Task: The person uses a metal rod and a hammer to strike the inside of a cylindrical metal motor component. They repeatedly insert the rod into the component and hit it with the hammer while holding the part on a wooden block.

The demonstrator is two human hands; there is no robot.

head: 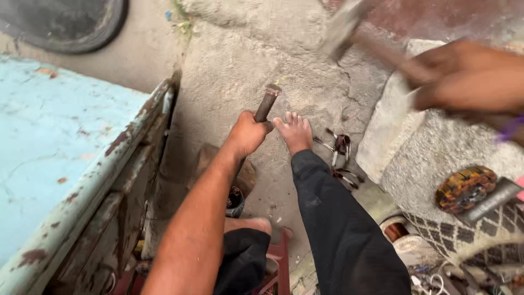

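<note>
1. The left hand (248, 133) is closed in a fist around a rusty chisel (267, 104), which stands nearly upright and tilts slightly to the right; its battered top end sticks out above the fist.
2. The chisel's lower end is hidden behind the hand and forearm, near a dark round part (235, 201) on the ground.
3. The right hand (469, 76) is raised at the upper right, gripping the wooden handle of a hammer (343, 26). Both are blurred, and the hammer head sits high, well apart from the chisel.
4. A bare foot (295, 131) rests on the concrete floor (240, 60) just beside the chisel hand, with a dark trouser leg behind it.
5. A small bundle of bent wires (339, 153) lies right of the foot.
6. A pale blue, rusty metal table (49, 142) fills the left side.
7. A coil of copper wire (394, 230) lies at the lower right.
</note>
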